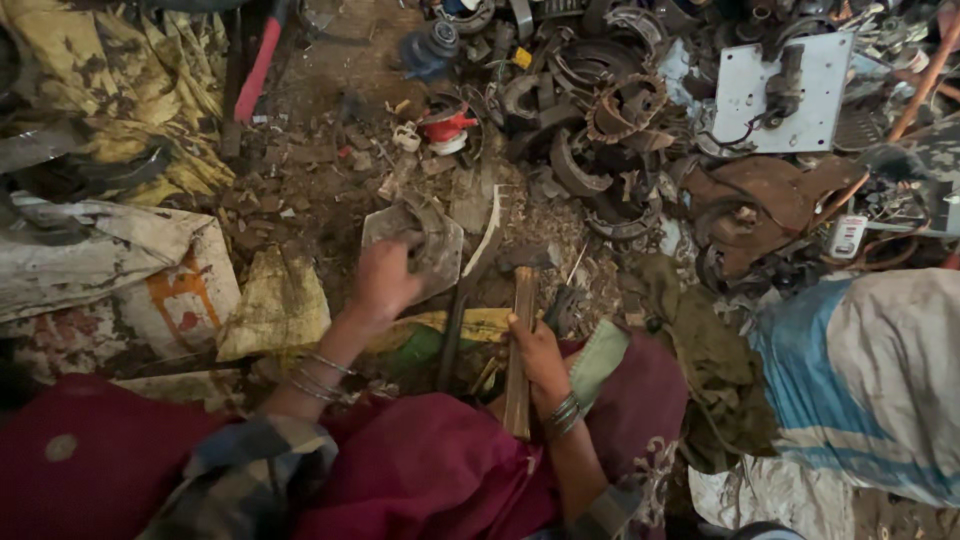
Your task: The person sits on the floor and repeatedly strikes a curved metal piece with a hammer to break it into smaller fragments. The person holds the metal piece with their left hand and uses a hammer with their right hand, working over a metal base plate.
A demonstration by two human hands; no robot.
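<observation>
My R hand (535, 350) clenched on wooden handle (519, 365), long axis running away from me; L hand (385, 280) nearer, gripping metal piece (425, 240) on dirt floor (310, 170) just ahead-left.

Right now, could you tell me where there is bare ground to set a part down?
The barest patch is the dirt strip between the yellow stained cloth and the heap of rusty metal scrap. Around the left hand on the grey metal plate, debris crowds everything.
</observation>
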